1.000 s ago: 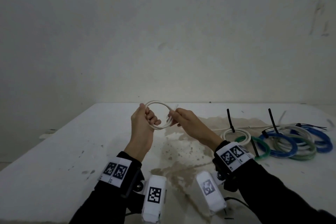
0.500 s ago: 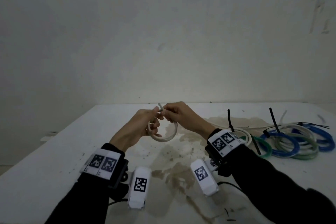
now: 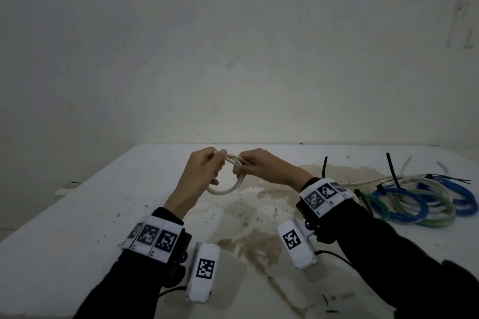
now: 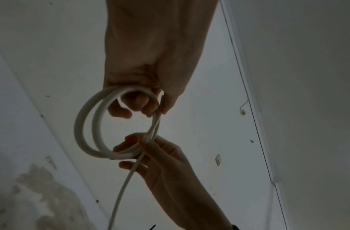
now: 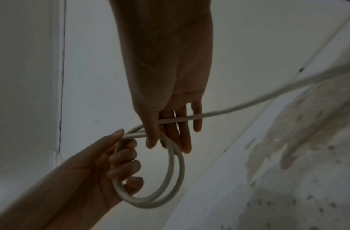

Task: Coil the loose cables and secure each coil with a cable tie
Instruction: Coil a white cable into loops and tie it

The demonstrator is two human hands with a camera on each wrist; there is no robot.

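A white cable is wound into a small coil of two loops and hangs in the air between my hands above the table. My left hand grips the coil's top, its fingers curled through the loops. My right hand pinches the cable where it meets the coil, thumb against the fingers. The cable's loose tail runs off from the right hand toward the right.
At the right of the table lies a heap of blue, green and white coils, with black cable ties sticking up. Brown stains mark the table's middle. A bare wall stands behind the table's far edge.
The coil stood above my hands a second ago; it has swung down and now hangs below them. My right hand has laid another turn of cable against the coil.
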